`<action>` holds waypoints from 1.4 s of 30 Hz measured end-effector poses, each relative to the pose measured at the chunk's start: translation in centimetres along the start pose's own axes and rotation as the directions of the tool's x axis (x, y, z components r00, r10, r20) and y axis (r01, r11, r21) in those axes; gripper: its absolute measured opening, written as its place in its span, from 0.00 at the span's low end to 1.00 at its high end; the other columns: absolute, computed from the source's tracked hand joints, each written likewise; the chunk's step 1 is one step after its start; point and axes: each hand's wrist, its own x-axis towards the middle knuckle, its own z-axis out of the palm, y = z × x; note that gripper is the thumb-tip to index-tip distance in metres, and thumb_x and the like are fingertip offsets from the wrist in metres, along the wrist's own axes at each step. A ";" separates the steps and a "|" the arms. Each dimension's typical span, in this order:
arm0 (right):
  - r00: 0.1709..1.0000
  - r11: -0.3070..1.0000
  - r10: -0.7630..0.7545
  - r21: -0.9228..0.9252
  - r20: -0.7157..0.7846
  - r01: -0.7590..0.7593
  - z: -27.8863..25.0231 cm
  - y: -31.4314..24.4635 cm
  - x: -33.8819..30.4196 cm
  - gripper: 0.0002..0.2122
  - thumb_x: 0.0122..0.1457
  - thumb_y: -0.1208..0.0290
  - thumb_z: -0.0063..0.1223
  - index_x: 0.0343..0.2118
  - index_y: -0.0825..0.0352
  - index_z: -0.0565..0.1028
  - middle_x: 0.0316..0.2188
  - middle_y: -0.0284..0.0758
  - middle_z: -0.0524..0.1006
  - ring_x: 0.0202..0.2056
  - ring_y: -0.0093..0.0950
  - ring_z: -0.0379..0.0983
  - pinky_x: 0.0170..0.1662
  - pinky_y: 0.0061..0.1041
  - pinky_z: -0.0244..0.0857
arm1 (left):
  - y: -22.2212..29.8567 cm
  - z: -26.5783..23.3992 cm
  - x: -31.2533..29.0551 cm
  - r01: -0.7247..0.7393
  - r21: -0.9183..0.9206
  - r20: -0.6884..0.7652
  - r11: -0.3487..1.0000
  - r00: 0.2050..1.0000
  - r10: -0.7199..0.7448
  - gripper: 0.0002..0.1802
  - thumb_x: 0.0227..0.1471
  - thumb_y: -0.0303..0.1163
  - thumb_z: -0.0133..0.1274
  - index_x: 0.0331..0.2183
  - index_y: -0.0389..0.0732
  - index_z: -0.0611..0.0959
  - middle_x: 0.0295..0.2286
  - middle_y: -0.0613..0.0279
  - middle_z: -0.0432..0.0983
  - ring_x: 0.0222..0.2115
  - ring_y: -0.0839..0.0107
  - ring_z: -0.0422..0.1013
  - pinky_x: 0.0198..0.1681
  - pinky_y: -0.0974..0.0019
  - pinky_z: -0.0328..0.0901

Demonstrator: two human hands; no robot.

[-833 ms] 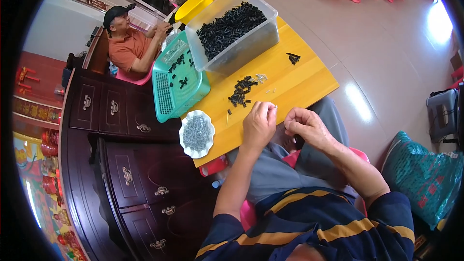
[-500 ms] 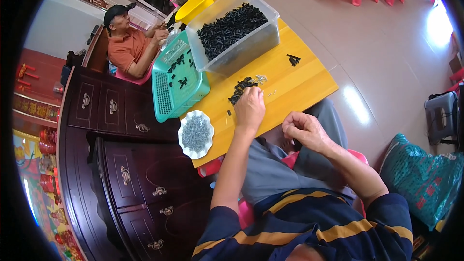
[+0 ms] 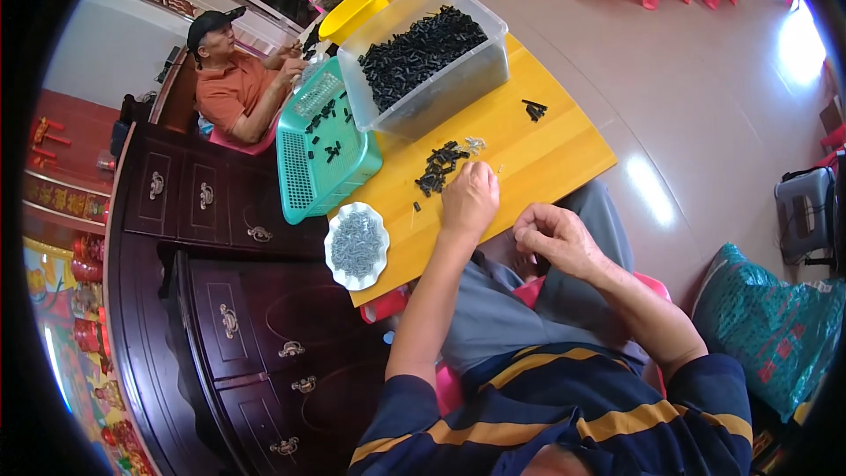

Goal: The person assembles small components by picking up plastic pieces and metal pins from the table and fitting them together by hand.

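Observation:
My left hand (image 3: 471, 199) rests low over the yellow table (image 3: 564, 163), knuckles up, with its fingers bent down and mostly hidden. Just beyond it lies a loose pile of short black tube-like pieces (image 3: 434, 169), beside a few small clear pieces (image 3: 475, 145). One tiny pale piece (image 3: 500, 168) lies right of the fingertips. My right hand (image 3: 557, 236) is held above my lap by the table's near edge, thumb and fingers curled together; anything in them is too small to make out. A white scalloped dish (image 3: 332, 263) full of small clear-grey pieces stands to the left.
A clear plastic bin (image 3: 441, 84) heaped with black pieces and a green basket (image 3: 291, 185) stand on the table, with a yellow tub (image 3: 354, 13) behind. Several black pieces (image 3: 534, 110) lie at the right. A person in orange (image 3: 231, 92) sits beyond. Dark drawers (image 3: 238, 300) adjoin at left.
My left hand has shifted right and slightly nearer, off the edge of the black pile, covering where some tiny pale pieces lay. The right hand stays nearly where it was.

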 end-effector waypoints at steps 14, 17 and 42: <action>0.996 0.954 0.035 0.300 -0.077 -0.011 -0.3 -0.4 0.1 0.06 0.66 0.72 0.54 0.43 0.67 0.77 0.34 0.26 0.78 0.35 0.15 0.72 0.41 0.16 0.69 | 1.7 -5.7 -6.5 0.316 -0.911 0.245 0.266 0.932 -0.267 0.02 0.57 0.22 0.56 0.35 0.36 0.80 0.26 0.71 0.75 0.24 0.86 0.70 0.29 0.80 0.66; 0.996 0.953 0.030 0.304 -0.082 -0.004 -0.1 -0.4 0.1 0.07 0.66 0.73 0.54 0.44 0.69 0.77 0.33 0.26 0.77 0.32 0.14 0.71 0.40 0.15 0.68 | 3.2 -6.6 -6.8 0.299 -0.919 0.249 0.258 0.945 -0.211 0.03 0.57 0.21 0.56 0.36 0.35 0.81 0.27 0.72 0.76 0.25 0.86 0.70 0.31 0.80 0.67; 0.982 0.947 0.154 0.266 0.110 -0.179 -0.3 -0.5 -0.3 0.08 0.67 0.67 0.54 0.39 0.66 0.78 0.25 0.26 0.76 0.25 0.14 0.71 0.28 0.15 0.66 | 4.3 -8.4 -7.0 0.323 -0.919 0.334 0.225 0.942 0.011 0.13 0.53 0.22 0.63 0.41 0.36 0.79 0.30 0.72 0.76 0.29 0.88 0.70 0.35 0.82 0.66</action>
